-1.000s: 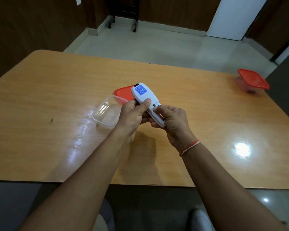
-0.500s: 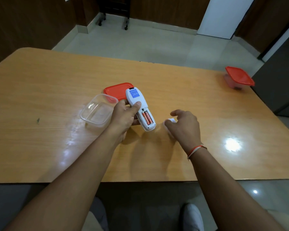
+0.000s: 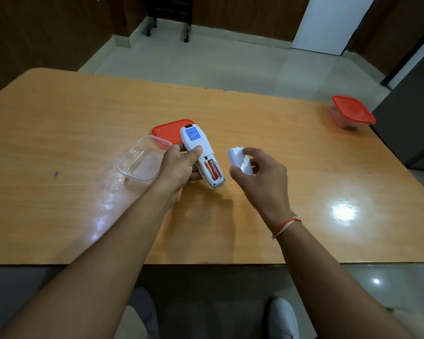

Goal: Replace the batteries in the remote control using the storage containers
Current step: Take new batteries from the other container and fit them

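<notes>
table [image 3: 71, 133]: large, glossy orange-brown wood-grain laminate with rounded corners, carrying bright light reflections and a small dark mark near its left side.

closed container [image 3: 353, 112]: clear plastic tub with a red square lid, rounded corners, standing at the far right edge of the table, well apart from everything else.

open container [image 3: 138, 162]: clear, thin-walled plastic tub, rounded-rectangular, lidless, just left of the left hand. nothing can be made out inside it.

red lid [image 3: 167, 129]: flat, smooth, rounded-rectangular, lying on the table behind the open container and partly behind the remote.

remote control [image 3: 198, 155]: white hard plastic, elongated, back side up, with a blue printed label near its far end. the battery bay at the near end is uncovered, showing two batteries [image 3: 212, 170], copper-red cylinders lying side by side.

battery cover [image 3: 239, 160]: small white plastic panel, off the remote.

left hand [image 3: 179, 165]: wrapped around the remote's middle, thumb pressed across its back, holding it above the table with the near end angled toward the right.

right hand [image 3: 264, 172]: raised just right of the remote, pinching the battery cover between thumb and fingers; a red-and-white thread band [image 3: 287, 226] circles the wrist.
</notes>
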